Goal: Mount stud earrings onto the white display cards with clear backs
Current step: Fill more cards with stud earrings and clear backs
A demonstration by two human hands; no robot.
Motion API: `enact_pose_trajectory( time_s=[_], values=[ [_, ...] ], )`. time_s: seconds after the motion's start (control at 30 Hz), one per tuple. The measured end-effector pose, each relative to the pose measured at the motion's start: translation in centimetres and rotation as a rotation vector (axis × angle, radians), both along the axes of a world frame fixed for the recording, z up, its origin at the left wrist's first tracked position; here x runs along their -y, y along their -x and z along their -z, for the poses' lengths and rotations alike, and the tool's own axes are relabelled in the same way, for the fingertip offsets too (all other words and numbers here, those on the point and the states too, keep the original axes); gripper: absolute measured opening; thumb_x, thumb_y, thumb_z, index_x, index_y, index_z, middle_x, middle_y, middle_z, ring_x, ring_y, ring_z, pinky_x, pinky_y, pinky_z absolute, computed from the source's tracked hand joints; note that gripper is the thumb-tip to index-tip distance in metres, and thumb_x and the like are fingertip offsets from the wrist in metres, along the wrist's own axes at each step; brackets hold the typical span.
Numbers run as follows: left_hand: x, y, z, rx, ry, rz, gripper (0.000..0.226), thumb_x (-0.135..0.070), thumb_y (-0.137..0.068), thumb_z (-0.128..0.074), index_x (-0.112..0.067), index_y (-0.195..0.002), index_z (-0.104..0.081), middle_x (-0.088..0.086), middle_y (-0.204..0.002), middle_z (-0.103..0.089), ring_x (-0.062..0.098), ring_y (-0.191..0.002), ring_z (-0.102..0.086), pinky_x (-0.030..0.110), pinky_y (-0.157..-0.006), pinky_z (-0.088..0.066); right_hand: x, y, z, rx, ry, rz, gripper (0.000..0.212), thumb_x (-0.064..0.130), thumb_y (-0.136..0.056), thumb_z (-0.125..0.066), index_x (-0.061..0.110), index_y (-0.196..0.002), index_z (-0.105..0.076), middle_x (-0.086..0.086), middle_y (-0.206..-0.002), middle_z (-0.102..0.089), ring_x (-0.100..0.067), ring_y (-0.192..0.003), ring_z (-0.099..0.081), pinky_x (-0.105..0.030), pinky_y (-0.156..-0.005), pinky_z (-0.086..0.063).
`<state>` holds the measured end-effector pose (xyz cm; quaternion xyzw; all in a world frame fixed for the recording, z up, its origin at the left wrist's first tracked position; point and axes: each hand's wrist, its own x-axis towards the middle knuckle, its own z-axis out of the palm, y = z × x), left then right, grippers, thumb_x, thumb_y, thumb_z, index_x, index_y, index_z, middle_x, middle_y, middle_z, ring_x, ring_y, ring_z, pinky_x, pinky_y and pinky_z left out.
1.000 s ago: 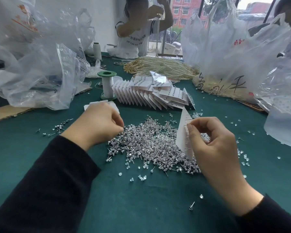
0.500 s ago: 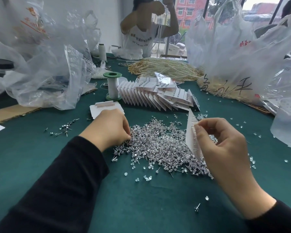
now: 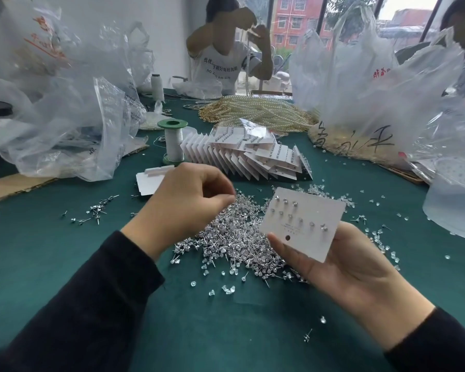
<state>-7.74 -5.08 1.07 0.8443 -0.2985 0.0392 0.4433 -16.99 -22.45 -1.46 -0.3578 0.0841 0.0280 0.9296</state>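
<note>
The right hand (image 3: 341, 264) has turned the display card (image 3: 304, 224) face-up over the stud pile (image 3: 234, 237); the left hand (image 3: 188, 200) has lifted off that pile.

Stud earring heap (image 3: 234, 237) mid-desk (image 3: 65, 264), held card (image 3: 304, 224) over its right side, filled card stack (image 3: 247, 157) behind, thread spool (image 3: 173, 143) left of stack, pearl strands (image 3: 258, 111) farther back, plastic bags (image 3: 65, 124) far left

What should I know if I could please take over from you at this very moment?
Left hand: fingertips pinched over the stud pile; whether it holds a stud is unclear.
Right hand: holds the display card, front showing.
Done: the card carries two part-filled rows of studs; finished cards are fanned behind.
To do: fill the card; blank cards wait by the left hand; clear backs lie scattered.
</note>
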Motion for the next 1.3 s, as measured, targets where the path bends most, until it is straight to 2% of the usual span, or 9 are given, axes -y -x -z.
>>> enact_pose_trajectory(
  time_s=[0.13, 0.2, 0.4, 0.73, 0.77, 0.83, 1.0, 1.13, 1.3],
  values=[
    [1.7, 2.0, 0.0, -0.031, 0.274, 0.174, 0.007, -0.01, -0.074, -0.071, -0.017, -0.075, -0.068, -0.01, -0.064, -0.067, 0.0, -0.057, -0.059, 0.01, -0.055, -0.046, -0.5, -0.1, 0.1, 0.047, -0.028, -0.033, 0.054, 0.001, -0.035, -0.084, -0.002, -0.088, -0.073, -0.022, -0.099, -0.069, -0.032, -0.083, -0.069, -0.044, -0.064, -0.059],
    [2.5, 2.6, 0.5, 0.027, 0.271, 0.198, 0.006, -0.011, -0.075, -0.071, -0.016, -0.076, -0.068, -0.007, -0.069, -0.068, 0.007, -0.062, -0.063, 0.014, -0.059, -0.05, -0.9, 0.0, 0.1, 0.069, 0.03, -0.035, 0.038, 0.007, -0.05, -0.072, 0.002, -0.088, -0.074, -0.017, -0.094, -0.07, -0.026, -0.081, -0.069, -0.038, -0.063, -0.058],
    [3.5, 3.0, 1.5, 0.125, 0.238, 0.154, 0.007, -0.015, -0.074, -0.073, -0.019, -0.074, -0.068, -0.006, -0.071, -0.068, 0.009, -0.064, -0.063, 0.02, -0.061, -0.053, -1.5, -0.1, 0.3, 0.048, 0.114, 0.025, 0.047, 0.007, -0.063, -0.06, -0.003, -0.108, -0.063, -0.02, -0.102, -0.064, -0.025, -0.084, -0.062, -0.033, -0.068, -0.056],
    [4.0, 3.6, 1.7, 0.002, 0.276, 0.095, 0.004, -0.012, -0.074, -0.073, -0.011, -0.072, -0.071, 0.004, -0.064, -0.07, 0.018, -0.057, -0.065, 0.033, -0.055, -0.057, -1.5, -0.4, 1.5, 0.076, 0.268, 0.153, 0.037, 0.005, -0.062, -0.066, -0.002, -0.098, -0.065, -0.021, -0.092, -0.061, -0.025, -0.079, -0.059, -0.033, -0.066, -0.058],
    [4.1, 3.7, 1.7, -0.039, 0.288, 0.096, 0.003, -0.01, -0.074, -0.073, -0.009, -0.072, -0.071, 0.005, -0.063, -0.07, 0.017, -0.055, -0.065, 0.03, -0.052, -0.056, -1.6, -0.4, 1.6, 0.091, 0.322, 0.199, 0.02, 0.0, -0.069, -0.065, 0.006, -0.087, -0.069, -0.018, -0.085, -0.063, -0.021, -0.072, -0.061, -0.032, -0.062, -0.057],
    [4.4, 3.9, 1.7, -0.246, 0.397, 0.11, 0.004, -0.006, -0.075, -0.071, -0.004, -0.072, -0.071, 0.004, -0.059, -0.07, 0.011, -0.05, -0.063, 0.02, -0.048, -0.052, -1.7, -0.4, 1.9, 0.131, 0.625, 0.378, 0.024, 0.0, -0.084, -0.059, 0.017, -0.07, -0.066, -0.006, -0.072, -0.063, -0.013, -0.062, -0.06, -0.028, -0.059, -0.053],
    [4.2, 3.5, 1.6, -0.756, 0.553, 0.207, 0.026, -0.023, -0.067, -0.068, 0.002, -0.074, -0.071, 0.014, -0.067, -0.071, 0.015, -0.061, -0.067, 0.019, -0.054, -0.053, -1.5, -0.8, 2.1, 0.32, 1.412, 0.69, 0.012, 0.008, -0.087, -0.057, 0.017, -0.079, -0.055, 0.005, -0.075, -0.057, -0.006, -0.07, -0.055, -0.013, -0.063, -0.042],
    [4.0, 2.9, 1.9, -0.932, 0.618, 0.099, 0.008, 0.001, -0.075, -0.063, 0.003, -0.069, -0.068, 0.009, -0.06, -0.069, 0.012, -0.05, -0.065, 0.018, -0.047, -0.053, -1.6, -0.8, 1.9, 0.433, 1.59, 0.697, 0.011, 0.011, -0.08, -0.059, 0.017, -0.087, -0.053, 0.003, -0.083, -0.053, -0.002, -0.077, -0.049, -0.002, -0.07, -0.034],
    [4.0, 2.5, 2.2, -0.909, 0.596, 0.03, 0.005, 0.002, -0.075, -0.064, 0.005, -0.071, -0.067, 0.01, -0.061, -0.069, 0.013, -0.051, -0.064, 0.02, -0.051, -0.055, -1.2, -0.6, 1.8, 0.48, 1.711, 0.63, 0.01, 0.005, -0.075, -0.07, 0.006, -0.083, -0.064, -0.001, -0.09, -0.053, -0.014, -0.082, -0.053, -0.006, -0.074, -0.036]
  ],
)
